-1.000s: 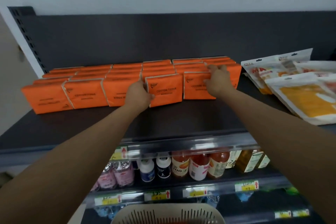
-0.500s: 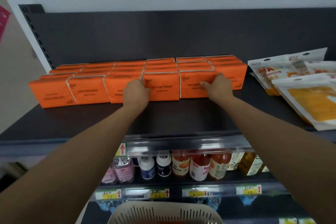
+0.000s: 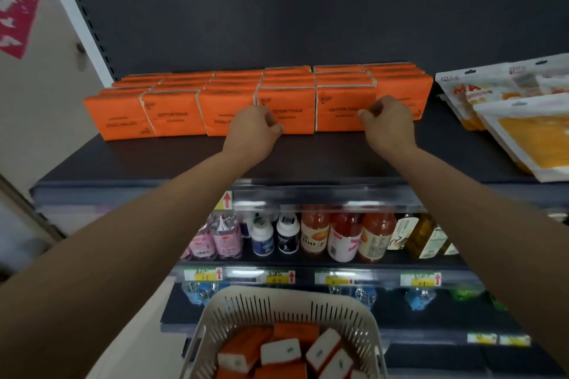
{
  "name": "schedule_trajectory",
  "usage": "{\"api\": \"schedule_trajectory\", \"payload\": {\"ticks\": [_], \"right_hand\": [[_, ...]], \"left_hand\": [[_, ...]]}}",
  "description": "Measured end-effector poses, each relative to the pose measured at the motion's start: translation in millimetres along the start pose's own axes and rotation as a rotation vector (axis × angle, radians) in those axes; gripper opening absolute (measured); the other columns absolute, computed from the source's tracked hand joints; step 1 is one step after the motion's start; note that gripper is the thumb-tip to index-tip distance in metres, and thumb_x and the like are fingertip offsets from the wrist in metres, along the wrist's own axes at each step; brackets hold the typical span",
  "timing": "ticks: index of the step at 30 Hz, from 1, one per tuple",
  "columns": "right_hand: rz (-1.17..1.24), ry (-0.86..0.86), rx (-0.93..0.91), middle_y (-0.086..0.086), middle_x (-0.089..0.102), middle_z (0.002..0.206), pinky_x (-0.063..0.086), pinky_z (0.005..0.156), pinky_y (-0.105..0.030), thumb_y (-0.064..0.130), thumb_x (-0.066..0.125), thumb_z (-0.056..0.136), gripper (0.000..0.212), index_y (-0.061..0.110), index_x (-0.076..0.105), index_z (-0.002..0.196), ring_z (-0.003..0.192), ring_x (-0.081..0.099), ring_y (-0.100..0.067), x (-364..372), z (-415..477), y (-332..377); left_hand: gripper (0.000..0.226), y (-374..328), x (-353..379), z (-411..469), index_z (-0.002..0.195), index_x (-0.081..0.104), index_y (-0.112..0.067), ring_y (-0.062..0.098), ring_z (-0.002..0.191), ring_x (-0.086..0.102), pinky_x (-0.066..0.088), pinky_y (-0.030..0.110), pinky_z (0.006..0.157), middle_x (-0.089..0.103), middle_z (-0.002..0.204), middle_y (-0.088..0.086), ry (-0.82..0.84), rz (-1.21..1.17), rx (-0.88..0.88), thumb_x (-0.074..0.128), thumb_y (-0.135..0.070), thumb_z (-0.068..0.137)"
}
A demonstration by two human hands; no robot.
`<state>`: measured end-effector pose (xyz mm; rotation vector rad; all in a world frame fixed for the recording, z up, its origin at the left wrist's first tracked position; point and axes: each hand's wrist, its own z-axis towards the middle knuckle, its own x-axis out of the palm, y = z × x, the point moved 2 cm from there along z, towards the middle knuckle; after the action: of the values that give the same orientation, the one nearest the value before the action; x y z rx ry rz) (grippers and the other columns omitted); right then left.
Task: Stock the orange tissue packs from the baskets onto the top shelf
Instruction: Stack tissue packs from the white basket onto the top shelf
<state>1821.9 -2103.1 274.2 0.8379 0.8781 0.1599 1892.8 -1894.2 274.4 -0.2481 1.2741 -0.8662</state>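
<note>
Orange tissue packs [image 3: 286, 109] stand on edge in tidy rows at the back of the top shelf [image 3: 323, 160], and more lie loose in the basket [image 3: 277, 297] below. The left hand [image 3: 254, 129] and right hand [image 3: 391, 126] hover at the front row, fingers [image 3: 366, 114] clenched into loose fists that seem to hold nothing.

The likely trouble is a knuckle catching a front pack and tipping it forward, or knocking the row crooked. The leftmost packs already sit slightly askew. New packs set too far right could crowd the pouches [image 3: 523, 138].

The backs of the hands cover the fingertips, so I cannot tell whether they touch the wrapping. The picture's lower edge cuts off the basket, so its count is unknown, and the small print is blurred.
</note>
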Motion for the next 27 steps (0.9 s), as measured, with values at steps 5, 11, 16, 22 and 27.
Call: {"api": "schedule_trajectory", "payload": {"ticks": [5, 11, 16, 22, 27], "right_hand": [[0.017, 0.08, -0.158, -0.003, 0.061, 0.094, 0.04, 0.072, -0.025, 0.024, 0.054, 0.094, 0.023, 0.007, 0.063, 0.107, 0.086, 0.053, -0.012, -22, -66, 14], [-0.038, 0.264, -0.171, 0.003, 0.063, 0.084, 0.049, 0.073, -0.029, 0.023, 0.057, 0.093, 0.015, 0.012, 0.066, 0.098, 0.078, 0.059, -0.013, 0, -162, 4], [-0.243, 0.628, -0.067, -0.01, 0.068, 0.099, 0.045, 0.075, -0.03, 0.02, 0.057, 0.092, 0.02, 0.006, 0.068, 0.1, 0.092, 0.062, -0.025, 70, -230, -36], [-0.4, 0.962, 0.151, -0.01, 0.059, 0.124, 0.041, 0.088, -0.028, 0.021, 0.047, 0.097, 0.028, 0.006, 0.063, 0.115, 0.115, 0.054, -0.024, 130, -293, -75], [-0.499, 1.084, 0.332, -0.014, 0.056, 0.13, 0.044, 0.095, -0.034, 0.02, 0.049, 0.097, 0.033, 0.003, 0.057, 0.124, 0.118, 0.054, -0.028, 160, -329, -103]], "left_hand": [[0.013, -20, -10, -56, 0.094, 0.064, -0.012, 0.011, 0.072, 0.05, 0.034, 0.018, 0.055, 0.056, 0.079, -0.003, 0.22, 0.022, 0.254, 0.061, -0.024, 0.089], [0.014, 14, 17, -135, 0.096, 0.066, -0.013, 0.01, 0.073, 0.057, 0.047, 0.023, 0.063, 0.066, 0.089, -0.002, 0.595, 0.081, 0.355, 0.061, -0.024, 0.088], [0.022, 89, 60, -177, 0.107, 0.065, -0.009, 0.015, 0.09, 0.054, 0.037, 0.021, 0.07, 0.063, 0.109, 0.005, 0.879, 0.214, 0.256, 0.062, -0.022, 0.088], [0.025, 177, 95, -217, 0.104, 0.066, -0.001, 0.026, 0.105, 0.058, 0.044, 0.03, 0.082, 0.063, 0.109, 0.011, 1.086, 0.37, 0.093, 0.057, -0.018, 0.088], [0.023, 225, 122, -245, 0.101, 0.061, -0.005, 0.024, 0.102, 0.058, 0.042, 0.027, 0.081, 0.063, 0.101, 0.008, 1.143, 0.307, -0.109, 0.059, -0.023, 0.088]]}}
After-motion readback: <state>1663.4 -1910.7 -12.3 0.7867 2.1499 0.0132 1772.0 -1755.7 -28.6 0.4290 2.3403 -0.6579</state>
